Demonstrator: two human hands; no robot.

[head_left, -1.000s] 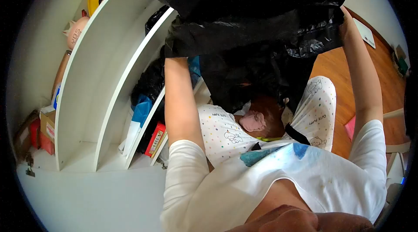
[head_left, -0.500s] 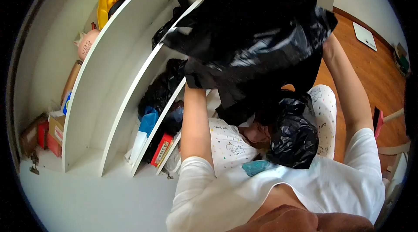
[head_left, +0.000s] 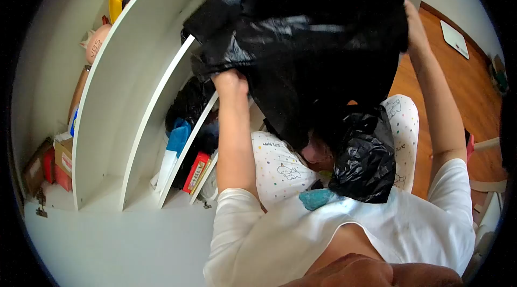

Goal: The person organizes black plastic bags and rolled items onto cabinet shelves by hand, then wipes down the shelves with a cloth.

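Observation:
A large black plastic bag [head_left: 318, 39] is spread wide between my two hands, in front of the shelves and above my lap. My left hand [head_left: 232, 83] has its fingers closed on the bag's lower left edge; the fingertips are partly hidden by the plastic. At the bag's right edge, my right hand [head_left: 416, 31] grips the side, its fingers mostly behind the film. On my lap lies a crumpled black plastic bag [head_left: 363, 160], next to a small teal bundle [head_left: 316, 199].
White shelves [head_left: 134, 98] stand at the left, holding a dark plastic bag [head_left: 188, 104], a blue-and-white package [head_left: 175, 147] and a red box [head_left: 196, 173]. Further left are a pink round object [head_left: 97, 44] and small boxes [head_left: 62, 163]. A white scale-like panel [head_left: 455, 40] lies on the wooden floor.
My hands have moved apart and upward, stretching the black bag wider. My left hand, covered by the bag before, now shows beneath its edge. The view has shifted slightly.

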